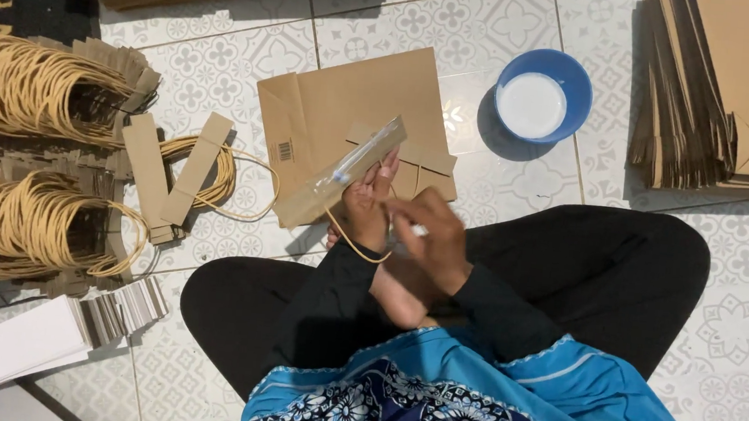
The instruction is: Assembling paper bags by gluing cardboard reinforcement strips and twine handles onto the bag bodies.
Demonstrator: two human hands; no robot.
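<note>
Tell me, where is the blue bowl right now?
The blue bowl, holding something white, sits on the tiled floor in the upper right of the head view, between the flat brown paper bag and the stack of folded bags.

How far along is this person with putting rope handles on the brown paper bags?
Looks early to midway. Done: cord handles already fixed to card strips lie bundled. In hand: the left hand holds a card strip with a cord loop over a flat brown paper bag, while the right hand works beside it; a blue bowl of white paste stands near. Left: tall stacks of flat bags at the right.
</note>
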